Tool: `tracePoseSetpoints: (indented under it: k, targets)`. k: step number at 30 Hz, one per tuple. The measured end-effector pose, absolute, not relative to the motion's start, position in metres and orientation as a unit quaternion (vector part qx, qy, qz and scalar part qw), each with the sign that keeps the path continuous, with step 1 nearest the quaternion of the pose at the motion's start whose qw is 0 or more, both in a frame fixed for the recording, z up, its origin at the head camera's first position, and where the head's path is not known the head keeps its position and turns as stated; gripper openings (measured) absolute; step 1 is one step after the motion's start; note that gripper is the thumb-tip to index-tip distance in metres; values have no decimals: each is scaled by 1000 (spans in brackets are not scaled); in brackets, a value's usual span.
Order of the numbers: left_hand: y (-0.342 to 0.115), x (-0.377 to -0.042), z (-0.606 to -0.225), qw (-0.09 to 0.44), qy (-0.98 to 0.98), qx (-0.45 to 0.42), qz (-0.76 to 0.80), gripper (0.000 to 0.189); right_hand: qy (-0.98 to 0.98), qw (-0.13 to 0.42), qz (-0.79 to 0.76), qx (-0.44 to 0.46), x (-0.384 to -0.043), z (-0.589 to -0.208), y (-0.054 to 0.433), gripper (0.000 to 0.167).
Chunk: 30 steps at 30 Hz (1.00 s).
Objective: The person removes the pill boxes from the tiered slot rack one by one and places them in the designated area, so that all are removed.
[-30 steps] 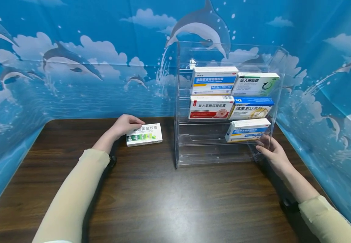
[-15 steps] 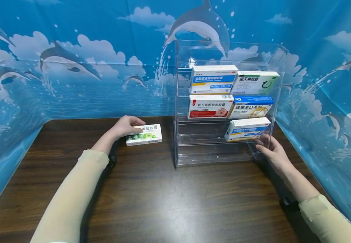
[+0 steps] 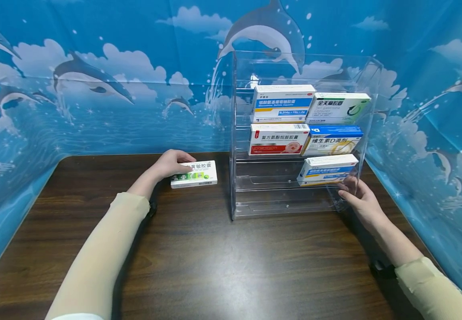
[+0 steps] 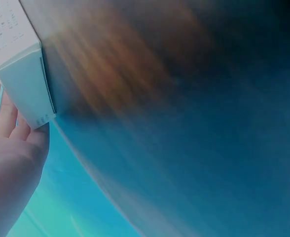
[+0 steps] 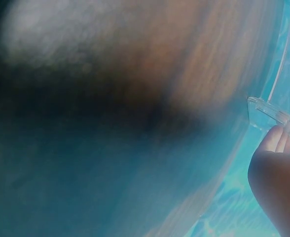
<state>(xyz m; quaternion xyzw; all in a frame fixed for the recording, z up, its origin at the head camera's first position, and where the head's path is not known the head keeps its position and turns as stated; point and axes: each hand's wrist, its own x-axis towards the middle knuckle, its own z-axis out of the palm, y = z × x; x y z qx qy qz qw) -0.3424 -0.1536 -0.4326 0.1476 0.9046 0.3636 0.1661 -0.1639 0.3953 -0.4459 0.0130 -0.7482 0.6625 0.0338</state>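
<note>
A white medicine box with a green picture strip is at the back of the table, left of the clear display rack. My left hand grips its left end, with the thumb over the front face. In the left wrist view, the box shows its end flap, with fingers behind it. My right hand holds the rack's lower right side. Part of the clear rack edge sits by the right thumb in the right wrist view.
On the rack's upper tier stand a blue-and-white box and a green-and-white box. Below them are a red-and-white box and a vitamin D box. Another blue-striped box stands lower right. A dolphin-print curtain surrounds the wooden table.
My left thumb has come down over the front of the white box. Hand and box have shifted slightly right and away. My right hand keeps its place on the rack.
</note>
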Motion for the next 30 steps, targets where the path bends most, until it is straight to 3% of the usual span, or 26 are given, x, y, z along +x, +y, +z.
tracePoseSetpoints:
  k: [15, 30]
  targets:
    - [-152, -344, -433, 160, 902, 158, 367, 41, -742, 31, 669, 17, -164, -446, 392, 32]
    - [-147, -323, -384, 21, 886, 195, 421, 38, -756, 32, 654, 20, -164, -449, 398, 32]
